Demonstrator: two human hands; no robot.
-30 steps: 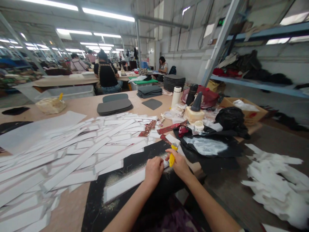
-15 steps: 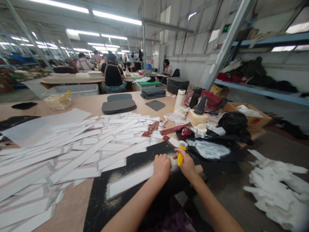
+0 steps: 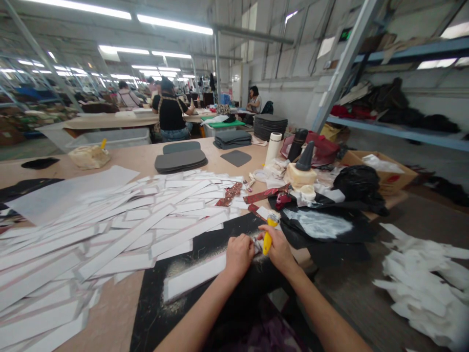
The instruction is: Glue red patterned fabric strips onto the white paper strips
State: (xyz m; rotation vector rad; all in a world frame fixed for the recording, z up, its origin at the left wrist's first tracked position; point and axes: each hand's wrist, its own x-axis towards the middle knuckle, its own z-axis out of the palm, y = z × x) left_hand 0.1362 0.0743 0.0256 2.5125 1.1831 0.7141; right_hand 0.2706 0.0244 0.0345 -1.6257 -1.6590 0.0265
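My right hand (image 3: 279,250) grips a yellow-handled tool (image 3: 268,235), held upright over a black mat (image 3: 205,244) at the table's near edge. My left hand (image 3: 239,254) is closed on the right end of a long white strip (image 3: 194,276) that lies on that mat. The two hands almost touch. Pale dust and fibres cover the mat around the strip. A wide spread of several white paper strips (image 3: 120,230) lies to the left on the wooden table (image 3: 139,159).
Right of my hands: a black sheet with a white smear (image 3: 317,222), a cream glue pot with black cone (image 3: 302,168), a white roll (image 3: 273,146), a black bag (image 3: 359,183), a cardboard box (image 3: 381,168). Grey stacked pieces (image 3: 179,160) lie farther back. White scraps (image 3: 425,278) litter the floor. People sit at distant tables.
The view has shifted slightly. My hands have stayed at the strip's right end, the yellow tool shifting a little over the mat and my left hand closing in beside it.
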